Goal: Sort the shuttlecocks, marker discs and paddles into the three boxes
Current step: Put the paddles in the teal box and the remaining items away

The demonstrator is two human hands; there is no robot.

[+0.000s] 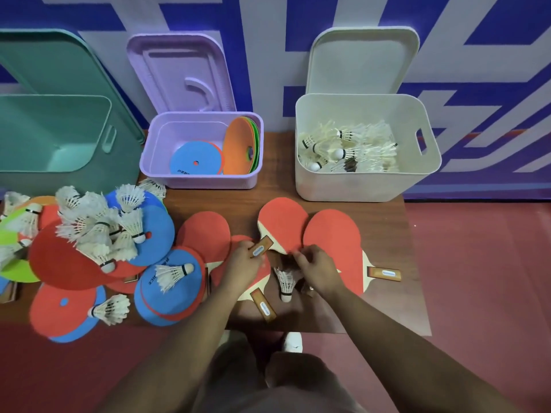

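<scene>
"When you looked across the table [384, 234], what had each hand got?"

"The left hand [243, 263] had its fingertips pinched on the handle [262, 246] of a red paddle [283, 222]. From that grip the paddle ran up and to the right, blade away from the person, lying over the neighbouring paddles."

"And the right hand [319, 269]?"

"Its fingers were curled down over something dark between the paddles. I could not tell whether they had hold of it. A white shuttlecock [286, 283] lay just beside that hand, between the two wrists, cork toward the person and feathers pointing away."

"So where did the paddle have to go?"

"My guess was the green box [53, 135], since it stood bare inside. The purple box [196, 180] already had marker discs [196, 159] in it, and the white box [366, 186] had shuttlecocks. The green one stood well off to the left, beyond the heap of discs and shuttlecocks, so the left hand was the nearer one. It would have had to swing the blade round leftward over that heap."

"And the shuttlecock?"

"Nearer the right hand, with the white box straight beyond it."
</scene>
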